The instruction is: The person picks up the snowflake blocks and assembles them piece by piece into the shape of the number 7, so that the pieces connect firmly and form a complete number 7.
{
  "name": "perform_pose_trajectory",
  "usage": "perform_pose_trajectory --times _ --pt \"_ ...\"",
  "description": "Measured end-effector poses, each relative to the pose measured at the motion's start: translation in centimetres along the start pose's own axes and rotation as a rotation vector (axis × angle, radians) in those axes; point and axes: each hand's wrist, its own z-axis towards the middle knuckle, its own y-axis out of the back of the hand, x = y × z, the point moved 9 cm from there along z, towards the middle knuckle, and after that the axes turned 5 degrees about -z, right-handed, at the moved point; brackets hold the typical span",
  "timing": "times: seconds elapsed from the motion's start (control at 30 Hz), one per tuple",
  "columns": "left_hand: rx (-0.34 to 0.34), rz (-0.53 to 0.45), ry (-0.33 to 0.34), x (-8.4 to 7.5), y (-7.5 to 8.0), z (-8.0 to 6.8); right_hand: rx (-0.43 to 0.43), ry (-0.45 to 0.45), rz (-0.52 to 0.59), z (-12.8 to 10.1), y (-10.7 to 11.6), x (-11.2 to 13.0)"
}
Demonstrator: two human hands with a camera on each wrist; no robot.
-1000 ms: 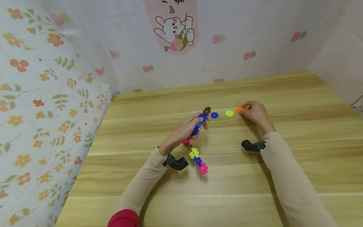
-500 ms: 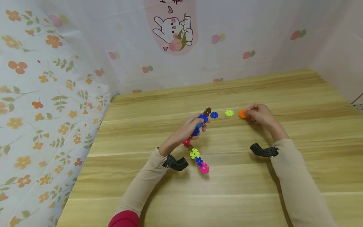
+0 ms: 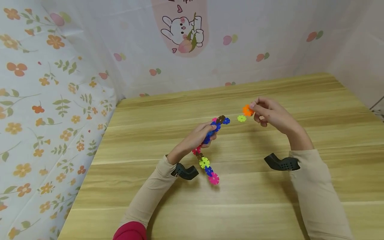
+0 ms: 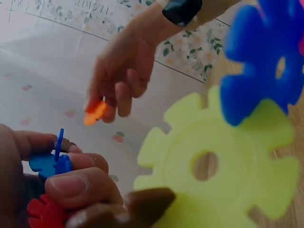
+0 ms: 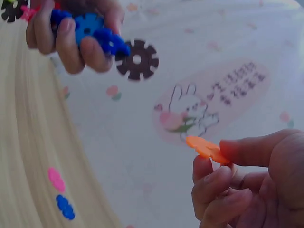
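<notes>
My left hand (image 3: 194, 137) grips a chain of interlocking snowflake discs around its blue links (image 3: 216, 126). From the hand the chain hangs toward me through a yellow-green disc (image 3: 207, 160) to a pink disc (image 3: 211, 180) at its end. A brown disc (image 5: 127, 68) sticks out at the far end of the chain in the right wrist view. Thumb and fingertips of my right hand (image 3: 275, 116) pinch a loose orange snowflake disc (image 3: 247, 110), held up over the table. The palm hides part of the chain.
On the wooden table (image 3: 258, 200) lie a loose yellow-green disc (image 3: 240, 118), a blue disc (image 3: 227, 121) and a pink disc (image 5: 56, 179). A printed white cloth (image 3: 246, 20) stands behind the table, a floral one (image 3: 54, 110) on the left.
My right hand first drew the orange disc along the table toward me, then lifted it and brought it left. The left hand has stayed nearly still with the chain.
</notes>
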Motion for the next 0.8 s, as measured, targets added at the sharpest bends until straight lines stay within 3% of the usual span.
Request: perform_pose_trajectory --times 0.3,0.57,0.8 --pt "0.063 0.025 -0.017 -0.1 -0.5 -0.2 -0.005 0.068 -0.101 -0.4 -1.8 3.8" --pt "0.074 0.037 -0.024 -0.2 -0.7 -0.1 -0.198 0.101 -0.149 -0.2 -1.8 4.7" --pt "0.067 0.033 -0.024 -0.3 -0.7 -0.1 -0.227 0.134 -0.151 -0.2 -2.8 5.0"
